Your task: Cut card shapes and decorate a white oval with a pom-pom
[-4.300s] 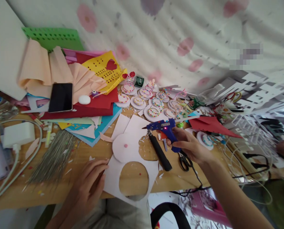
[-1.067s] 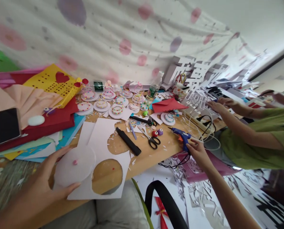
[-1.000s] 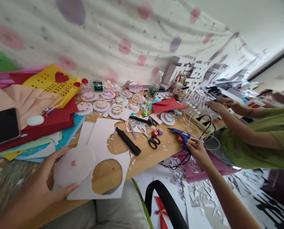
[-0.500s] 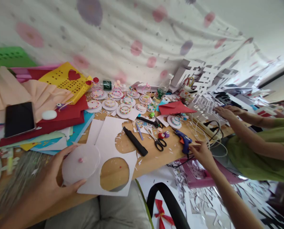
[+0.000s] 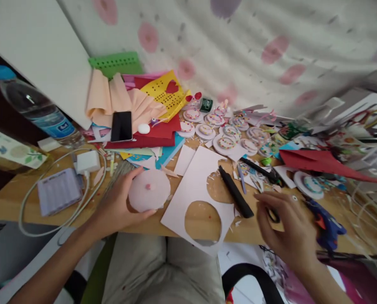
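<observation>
My left hand (image 5: 122, 204) grips a round white paper disc (image 5: 160, 192) by its left edge, thumb below and fingers above. A small pink dot or bead sits at the disc's middle. My right hand (image 5: 286, 230) hovers over the front of the table, thumb and fingers apart, with nothing in it. It partly covers the black-handled scissors (image 5: 273, 216). Just right of it a blue glue gun (image 5: 329, 228) lies on the table. Between my hands lies a white sheet (image 5: 184, 192) with round holes cut in it, and a black stick-like tool (image 5: 235, 192) rests by its right side.
Several white discs with beaded rings (image 5: 226, 143) stand at the back. A phone (image 5: 121, 126) lies on coloured paper and felt. At left are a water bottle (image 5: 46, 109), a charger (image 5: 87, 162) with a looped cable and a purple case (image 5: 59, 192). A red sheet (image 5: 321, 162) lies right.
The view has swung left, and the co-worker in a green sleeve is out of sight. My right hand has come away from the glue gun toward the scissors. The left still holds the disc.
</observation>
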Demonstrator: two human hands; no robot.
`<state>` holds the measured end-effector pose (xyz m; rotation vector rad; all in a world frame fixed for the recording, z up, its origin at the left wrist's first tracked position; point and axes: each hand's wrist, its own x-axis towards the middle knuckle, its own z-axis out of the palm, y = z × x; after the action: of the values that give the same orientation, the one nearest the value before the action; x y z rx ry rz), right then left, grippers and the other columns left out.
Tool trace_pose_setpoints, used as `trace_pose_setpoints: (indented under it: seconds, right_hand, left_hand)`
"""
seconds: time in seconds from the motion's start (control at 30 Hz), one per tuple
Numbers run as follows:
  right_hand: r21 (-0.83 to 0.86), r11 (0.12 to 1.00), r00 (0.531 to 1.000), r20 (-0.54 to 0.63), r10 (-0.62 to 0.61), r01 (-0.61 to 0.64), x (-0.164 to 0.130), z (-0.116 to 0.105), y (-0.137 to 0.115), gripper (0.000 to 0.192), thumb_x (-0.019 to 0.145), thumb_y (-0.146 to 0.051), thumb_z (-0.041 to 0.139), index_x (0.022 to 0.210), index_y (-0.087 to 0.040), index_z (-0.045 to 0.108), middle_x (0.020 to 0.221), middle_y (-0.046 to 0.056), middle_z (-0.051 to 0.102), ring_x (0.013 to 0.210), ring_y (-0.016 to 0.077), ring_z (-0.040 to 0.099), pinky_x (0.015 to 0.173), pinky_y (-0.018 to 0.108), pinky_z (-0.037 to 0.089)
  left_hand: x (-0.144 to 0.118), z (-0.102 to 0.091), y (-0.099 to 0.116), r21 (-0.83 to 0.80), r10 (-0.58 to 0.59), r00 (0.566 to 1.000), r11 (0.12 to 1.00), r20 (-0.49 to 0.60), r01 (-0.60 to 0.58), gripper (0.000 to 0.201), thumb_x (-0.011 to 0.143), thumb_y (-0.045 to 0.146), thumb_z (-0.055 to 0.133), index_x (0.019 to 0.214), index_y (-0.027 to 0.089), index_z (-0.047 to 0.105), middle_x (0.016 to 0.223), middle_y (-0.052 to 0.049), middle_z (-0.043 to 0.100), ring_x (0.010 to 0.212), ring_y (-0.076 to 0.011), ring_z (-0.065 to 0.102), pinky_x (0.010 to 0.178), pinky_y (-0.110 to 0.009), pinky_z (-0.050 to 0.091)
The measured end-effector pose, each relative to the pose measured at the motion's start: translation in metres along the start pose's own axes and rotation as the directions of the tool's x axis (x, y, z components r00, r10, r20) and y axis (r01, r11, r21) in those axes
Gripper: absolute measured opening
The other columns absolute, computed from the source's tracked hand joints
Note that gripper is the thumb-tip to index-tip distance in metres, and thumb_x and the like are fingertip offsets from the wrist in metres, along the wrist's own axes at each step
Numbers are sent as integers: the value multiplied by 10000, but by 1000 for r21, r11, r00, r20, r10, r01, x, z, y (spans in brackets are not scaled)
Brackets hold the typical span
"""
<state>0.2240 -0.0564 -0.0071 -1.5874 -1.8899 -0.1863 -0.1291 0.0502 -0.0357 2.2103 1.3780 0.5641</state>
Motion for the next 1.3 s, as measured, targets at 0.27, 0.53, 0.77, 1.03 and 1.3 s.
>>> trace_pose_setpoints:
  seconds: [0.27, 0.53, 0.77, 1.03, 1.3]
  right_hand:
    - [20, 999, 971, 237, 33, -38, 16, 56, 0, 117, 916, -219, 514, 1028, -214, 547, 939, 79, 626, 879, 228, 622, 749, 357, 516]
    - [-332, 928, 940, 227, 253, -170, -9, 70, 32, 236, 912, -382, 512, 1022, -174, 532, 950, 136, 596, 902, 313, 580, 785, 468, 498]
    - [-314, 919, 917, 237, 320, -239, -21, 69, 56, 263, 910, -328, 435, 1081, -150, 526, 963, 151, 604, 925, 323, 589, 809, 478, 499]
    - [3, 983, 949, 263, 176, -183, -10, 1, 19, 398, 914, -359, 472, 1292, -236, 488, 1054, 124, 607, 926, 263, 612, 771, 376, 525]
    - [66, 992, 908, 400, -127, 109, -9, -28, -14, 508, 915, -238, 470, 1421, -237, 435, 1184, 105, 612, 1003, 210, 655, 743, 263, 588]
  left_hand:
    - [-11, -15, -20, 46, -151, 989, 988, 9, 150, 811, 717, 477, 707, 1388, 295, 289, 1460, -77, 411, 1324, -332, 435, 1105, -502, 371]
    - [11, 11, -4, -28, -13, 999, 1000, 47, 14, 870, 705, 431, 719, 1424, 287, 251, 1391, -106, 430, 1254, -342, 476, 1039, -489, 434]
    - [29, 25, 26, -110, 174, 979, 981, 108, -162, 987, 661, 410, 772, 1449, 275, 193, 1420, -124, 420, 1302, -364, 414, 1079, -525, 377]
    - [40, 13, 50, -75, 222, 968, 974, 117, -215, 985, 627, 469, 766, 1426, 226, 245, 1366, -130, 485, 1240, -356, 478, 1031, -494, 418]
    - [48, -1, 70, -64, 291, 935, 957, 202, -284, 953, 629, 570, 747, 1384, 181, 315, 1336, -161, 518, 1190, -341, 516, 972, -490, 460]
